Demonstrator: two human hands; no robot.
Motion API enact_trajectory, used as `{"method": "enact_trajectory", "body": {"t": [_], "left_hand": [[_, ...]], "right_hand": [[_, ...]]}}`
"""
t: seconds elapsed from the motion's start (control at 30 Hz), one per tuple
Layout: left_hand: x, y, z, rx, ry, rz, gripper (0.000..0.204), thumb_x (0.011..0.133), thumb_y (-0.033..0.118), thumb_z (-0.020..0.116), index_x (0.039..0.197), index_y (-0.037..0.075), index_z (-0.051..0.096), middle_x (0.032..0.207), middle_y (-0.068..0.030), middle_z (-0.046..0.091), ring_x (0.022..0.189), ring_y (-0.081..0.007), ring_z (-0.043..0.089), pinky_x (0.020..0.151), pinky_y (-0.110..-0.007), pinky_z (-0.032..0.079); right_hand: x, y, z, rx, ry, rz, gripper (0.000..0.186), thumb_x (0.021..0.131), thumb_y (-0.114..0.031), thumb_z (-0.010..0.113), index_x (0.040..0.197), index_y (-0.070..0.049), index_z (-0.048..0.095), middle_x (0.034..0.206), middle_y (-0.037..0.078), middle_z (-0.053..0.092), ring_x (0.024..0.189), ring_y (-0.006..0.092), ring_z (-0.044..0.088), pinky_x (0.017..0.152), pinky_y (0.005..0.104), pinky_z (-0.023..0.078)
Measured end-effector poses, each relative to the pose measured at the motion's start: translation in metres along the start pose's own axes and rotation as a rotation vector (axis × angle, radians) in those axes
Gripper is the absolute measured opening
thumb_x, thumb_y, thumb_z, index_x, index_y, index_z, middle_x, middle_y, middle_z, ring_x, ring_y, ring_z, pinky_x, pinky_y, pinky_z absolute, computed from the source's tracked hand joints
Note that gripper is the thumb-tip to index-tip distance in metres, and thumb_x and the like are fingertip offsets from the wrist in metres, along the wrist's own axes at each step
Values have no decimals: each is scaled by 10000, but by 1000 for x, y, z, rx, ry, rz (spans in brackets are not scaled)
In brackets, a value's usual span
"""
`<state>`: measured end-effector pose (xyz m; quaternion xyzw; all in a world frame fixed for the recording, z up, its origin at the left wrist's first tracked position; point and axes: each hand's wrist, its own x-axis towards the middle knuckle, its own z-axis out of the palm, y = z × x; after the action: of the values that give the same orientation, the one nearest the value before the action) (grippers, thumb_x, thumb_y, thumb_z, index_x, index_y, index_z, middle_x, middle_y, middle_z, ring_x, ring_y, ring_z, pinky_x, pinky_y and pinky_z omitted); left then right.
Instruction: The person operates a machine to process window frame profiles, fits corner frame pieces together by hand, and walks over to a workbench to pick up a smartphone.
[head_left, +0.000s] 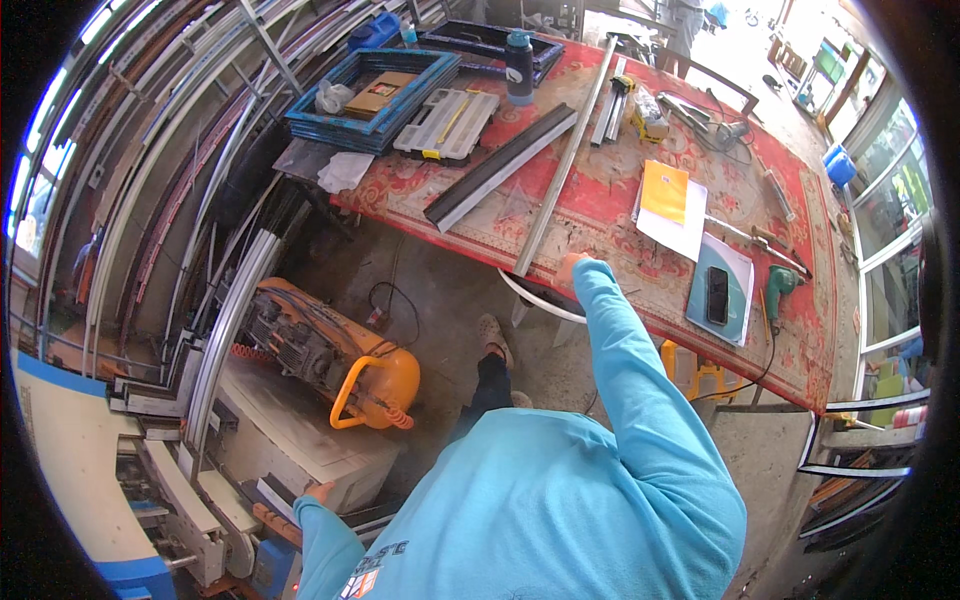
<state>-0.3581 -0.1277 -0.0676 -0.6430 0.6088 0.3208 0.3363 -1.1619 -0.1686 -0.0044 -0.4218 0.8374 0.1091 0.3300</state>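
My right hand (571, 266) is at the table's near edge, beside the lower end of a long pale metal bar (560, 170); its fingers look curled, and what they hold is hidden behind the hand. My left hand (320, 491) is low at the left, fingers curled by some metal profiles (275, 495) next to a machine; I cannot make out what they grip. On the red patterned table (400, 195) lie a dark profile (500, 165), papers with an orange sheet (662, 190), a phone (717, 295) on a folder and a green power tool (780, 292).
An orange compressor (385, 385) stands below the table at left, beside racks of long profiles (150, 180). Frames (370, 105), a case (445, 123) and a bottle (519, 75) sit at the table's back left. A person (683, 25) stands beyond; glazed panels (890, 260) are at right.
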Motion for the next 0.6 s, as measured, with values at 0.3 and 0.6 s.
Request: {"method": "enact_trajectory", "body": {"t": [0.3, 0.6], "left_hand": [[27, -30, 14, -80, 56, -87, 607, 778, 516, 475, 1171, 56, 529, 1212, -229, 483, 1145, -352, 443, 955, -379, 345], [40, -43, 25, -113, 57, -58, 680, 745, 527, 512, 1139, -26, 530, 1212, -227, 486, 1155, -337, 442, 958, -365, 343]], "right_hand": [[38, 12, 22, 51, 18, 60, 552, 672, -396, 633, 1144, -117, 568, 1178, 129, 545, 1088, 305, 518, 922, 409, 423], [6, 0, 4, 37, -47, 34, 531, 687, -389, 643, 1134, -110, 575, 1158, 123, 560, 1087, 290, 521, 925, 397, 424]]}}
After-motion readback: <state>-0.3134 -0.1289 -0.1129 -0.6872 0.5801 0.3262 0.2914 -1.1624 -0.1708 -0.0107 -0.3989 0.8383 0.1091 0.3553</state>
